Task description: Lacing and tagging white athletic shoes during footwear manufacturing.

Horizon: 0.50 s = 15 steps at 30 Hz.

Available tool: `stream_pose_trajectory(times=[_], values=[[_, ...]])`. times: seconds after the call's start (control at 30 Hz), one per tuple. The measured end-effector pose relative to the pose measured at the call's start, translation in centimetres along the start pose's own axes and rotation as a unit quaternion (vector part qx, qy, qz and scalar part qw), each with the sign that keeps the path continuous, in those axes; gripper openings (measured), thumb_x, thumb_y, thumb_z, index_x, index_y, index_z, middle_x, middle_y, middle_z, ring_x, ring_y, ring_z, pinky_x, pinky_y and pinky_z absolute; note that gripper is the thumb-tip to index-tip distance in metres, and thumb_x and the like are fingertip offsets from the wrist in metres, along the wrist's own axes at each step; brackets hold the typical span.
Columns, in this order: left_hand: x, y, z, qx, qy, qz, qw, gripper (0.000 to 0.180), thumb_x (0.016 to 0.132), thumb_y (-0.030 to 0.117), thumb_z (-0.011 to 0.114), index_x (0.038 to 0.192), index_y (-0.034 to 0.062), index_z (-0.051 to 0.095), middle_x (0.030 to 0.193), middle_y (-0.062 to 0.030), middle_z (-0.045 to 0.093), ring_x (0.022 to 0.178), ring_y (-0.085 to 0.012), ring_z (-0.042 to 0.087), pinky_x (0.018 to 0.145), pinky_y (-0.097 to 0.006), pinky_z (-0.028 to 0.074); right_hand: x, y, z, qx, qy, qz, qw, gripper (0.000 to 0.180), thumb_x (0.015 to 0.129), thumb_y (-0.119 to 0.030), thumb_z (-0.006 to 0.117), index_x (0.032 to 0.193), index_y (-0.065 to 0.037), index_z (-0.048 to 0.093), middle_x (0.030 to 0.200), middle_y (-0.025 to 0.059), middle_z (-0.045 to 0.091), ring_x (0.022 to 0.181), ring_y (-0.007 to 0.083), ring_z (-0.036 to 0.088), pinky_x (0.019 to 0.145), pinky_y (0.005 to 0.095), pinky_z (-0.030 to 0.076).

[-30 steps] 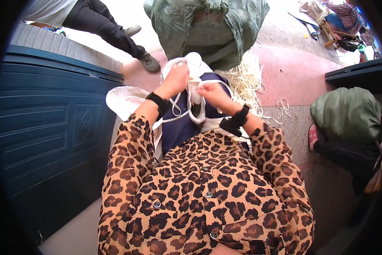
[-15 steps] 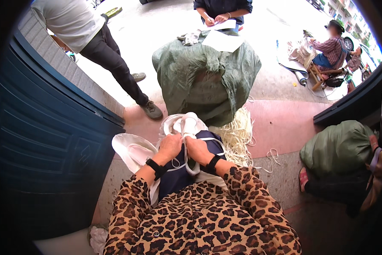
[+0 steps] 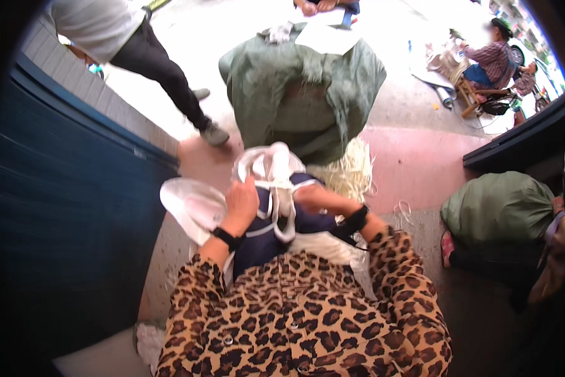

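On my lap lies a bundle of white curved pieces point(image 3: 281, 162), with a white cord point(image 3: 276, 185) across its middle. My left hand point(image 3: 241, 200), closed, grips one side of the cord left of the bundle. My right hand point(image 3: 317, 198) is closed on the cord's other side, slightly blurred. The cord stretches between them. A white loop point(image 3: 285, 231) hangs below the bundle over my navy apron point(image 3: 254, 248). Beside my left hand are loose white curved pieces point(image 3: 191, 204), partly hidden by that hand.
A large green woven sack point(image 3: 301, 100) stands ahead, with paper point(image 3: 326, 38) on top. Loose white cords point(image 3: 351, 173) pile beside it. A blue door point(image 3: 81, 201) is at left, a full green sack point(image 3: 499, 207) at right. People stand and sit around.
My hands were together over the bundle and have drawn apart, the right one moving rightward, the left one leftward. The view has tilted slightly downward.
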<state>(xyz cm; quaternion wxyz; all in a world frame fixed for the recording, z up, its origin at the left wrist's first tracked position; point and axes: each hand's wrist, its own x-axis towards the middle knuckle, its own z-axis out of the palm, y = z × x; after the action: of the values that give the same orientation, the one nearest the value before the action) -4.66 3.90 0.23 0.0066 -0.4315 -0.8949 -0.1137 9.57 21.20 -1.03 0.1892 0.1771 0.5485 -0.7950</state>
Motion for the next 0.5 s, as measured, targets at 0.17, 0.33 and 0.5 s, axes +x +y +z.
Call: stream_pose_trajectory(times=[0.17, 0.33, 0.5], values=[[1.0, 0.8, -0.3, -0.081, 0.037, -0.030, 0.996, 0.013, 0.077, 0.004, 0.044, 0.088, -0.0007, 0.047, 0.069, -0.0231, 0.057, 0.069, -0.0395, 0.056, 0.064, -0.048, 0.045, -12.4, -7.4, -1.8, 0.334, 0.002, -0.374, 0.865, 0.022, 0.091, -0.018, 0.037, 0.071, -0.011, 0.043, 0.052, -0.0049, 0.026, 0.045, 0.0072, 0.022, 0.050, 0.0248, 0.025], [1.9, 1.3, 2.3, -0.193, -0.069, -0.045, 0.978, 0.019, 0.076, 0.009, 0.046, 0.091, -0.0025, 0.052, 0.078, -0.0262, 0.059, 0.079, -0.0403, 0.057, 0.071, -0.047, 0.045, -19.3, -11.2, -1.1, 0.337, -0.050, -0.577, 0.742, 0.016, 0.091, -0.011, 0.033, 0.085, 0.000, 0.044, 0.055, -0.0041, 0.027, 0.043, 0.0059, 0.022, 0.044, 0.0225, 0.022], [1.8, 0.6, 1.6, -0.256, -0.079, -0.033, 0.963, 0.019, 0.078, 0.012, 0.048, 0.092, 0.0011, 0.056, 0.083, -0.0227, 0.059, 0.082, -0.0378, 0.057, 0.074, -0.044, 0.044, -20.5, -9.9, -0.9, 0.315, -0.032, -0.617, 0.720, 0.011, 0.089, -0.013, 0.040, 0.086, -0.003, 0.044, 0.050, -0.0051, 0.028, 0.039, 0.0042, 0.021, 0.038, 0.0212, 0.017]])
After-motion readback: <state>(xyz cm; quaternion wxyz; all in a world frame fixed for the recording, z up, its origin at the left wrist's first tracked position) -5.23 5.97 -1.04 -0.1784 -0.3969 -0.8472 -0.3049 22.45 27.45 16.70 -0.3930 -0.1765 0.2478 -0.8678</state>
